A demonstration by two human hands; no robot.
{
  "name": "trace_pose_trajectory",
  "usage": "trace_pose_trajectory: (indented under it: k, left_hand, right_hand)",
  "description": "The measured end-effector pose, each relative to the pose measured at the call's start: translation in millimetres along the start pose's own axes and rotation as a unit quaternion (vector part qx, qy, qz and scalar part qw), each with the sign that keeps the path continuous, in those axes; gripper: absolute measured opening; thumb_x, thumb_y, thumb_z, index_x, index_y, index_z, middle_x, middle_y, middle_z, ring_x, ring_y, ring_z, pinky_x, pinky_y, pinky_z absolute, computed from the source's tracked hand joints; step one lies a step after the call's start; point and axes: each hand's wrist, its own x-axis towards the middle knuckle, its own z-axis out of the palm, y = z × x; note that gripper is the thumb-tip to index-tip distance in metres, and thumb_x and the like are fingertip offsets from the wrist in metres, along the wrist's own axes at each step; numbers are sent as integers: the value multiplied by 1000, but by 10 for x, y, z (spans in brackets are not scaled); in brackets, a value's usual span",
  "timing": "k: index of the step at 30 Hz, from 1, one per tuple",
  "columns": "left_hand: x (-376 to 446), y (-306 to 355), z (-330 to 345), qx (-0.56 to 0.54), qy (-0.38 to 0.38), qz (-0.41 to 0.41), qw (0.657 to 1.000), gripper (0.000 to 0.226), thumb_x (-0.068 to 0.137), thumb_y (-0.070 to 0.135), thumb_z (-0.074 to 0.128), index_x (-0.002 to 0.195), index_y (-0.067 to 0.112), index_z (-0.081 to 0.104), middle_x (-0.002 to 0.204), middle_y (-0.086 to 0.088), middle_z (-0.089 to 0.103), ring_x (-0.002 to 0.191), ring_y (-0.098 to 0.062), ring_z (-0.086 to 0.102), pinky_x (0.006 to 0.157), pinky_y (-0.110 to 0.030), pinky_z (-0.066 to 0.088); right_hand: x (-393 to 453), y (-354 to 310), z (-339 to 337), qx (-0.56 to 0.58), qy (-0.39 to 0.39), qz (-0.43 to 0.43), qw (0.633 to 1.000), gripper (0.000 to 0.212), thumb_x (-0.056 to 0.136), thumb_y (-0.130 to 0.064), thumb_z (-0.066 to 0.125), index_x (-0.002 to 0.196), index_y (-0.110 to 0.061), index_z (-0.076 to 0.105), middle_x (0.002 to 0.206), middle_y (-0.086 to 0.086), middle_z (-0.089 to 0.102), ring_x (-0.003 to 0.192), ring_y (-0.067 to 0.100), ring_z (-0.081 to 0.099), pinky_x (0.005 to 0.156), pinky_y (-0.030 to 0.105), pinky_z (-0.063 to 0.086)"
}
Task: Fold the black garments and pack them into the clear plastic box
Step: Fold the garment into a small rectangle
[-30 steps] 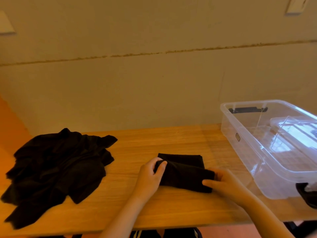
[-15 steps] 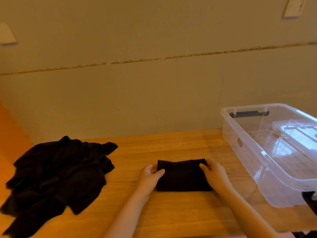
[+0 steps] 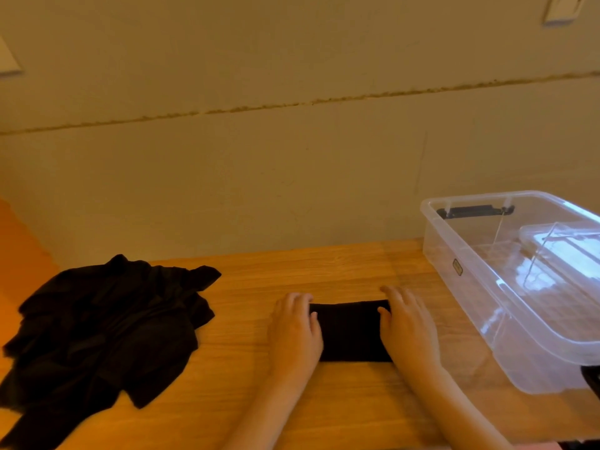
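A small folded black garment (image 3: 350, 331) lies flat on the wooden table (image 3: 324, 267), between my two hands. My left hand (image 3: 293, 329) rests palm down over its left end with straight fingers. My right hand (image 3: 407, 326) presses flat on its right end in the same way. A loose heap of black garments (image 3: 107, 323) lies on the table at the left. The clear plastic box (image 3: 519, 287) stands at the right, just beyond my right hand, with a clear lid (image 3: 565, 251) lying inside it.
A beige wall (image 3: 292, 157) runs right behind the table. The box has a black handle (image 3: 474, 211) at its far end. A dark object (image 3: 591, 378) shows at the right edge under the box's near corner.
The garment went from half rolled in my fingers to lying flat. Both hands moved from gripping its ends to resting palm down on top.
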Motion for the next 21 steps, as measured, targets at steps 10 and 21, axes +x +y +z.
trace_pose_trajectory:
  k: [10,21]
  left_hand:
    - [-20,2,158,108,-277,-16,955,62,98,47,27,150,17,9,158,3,4,145,-11,-3,117,-29,2]
    - [-32,-260,55,116,-290,-51,949,62,98,51,15,150,19,5,158,1,0,145,-14,-5,117,-34,-4]
  right_hand:
    - [-39,8,240,-72,-267,-94,956,126,44,-73,-44,149,-22,4,155,-6,-4,130,0,-15,108,24,-8]
    - [-83,99,20,-145,-256,78,953,70,94,-53,6,148,-9,0,157,11,-3,144,21,-2,118,36,4]
